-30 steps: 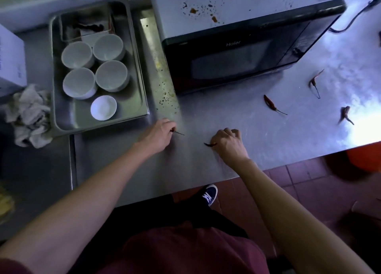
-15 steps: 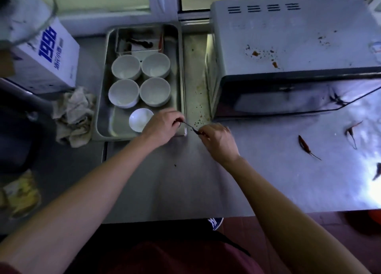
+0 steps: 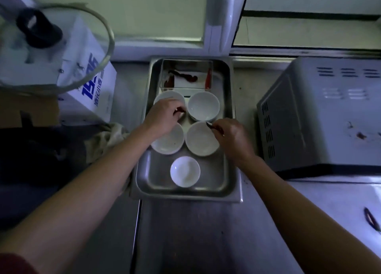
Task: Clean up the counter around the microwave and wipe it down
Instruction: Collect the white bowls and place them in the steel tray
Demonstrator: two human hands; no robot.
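Observation:
Both my hands are over a steel tray that holds several white bowls. My left hand pinches a dried red chili above the far-left bowl. My right hand pinches another dried chili at the rim of the near-right bowl. A clear box at the tray's far end holds more chilies. The microwave stands to the right, with red stains on its top.
One more chili lies on the steel counter at the right. A crumpled rag sits left of the tray. A white box with blue print and a glass lid are at the far left. A window is behind.
Both hands picked chilies off the counter in front of the microwave and carried them left, over the bowls in the tray. My view swung left with them.

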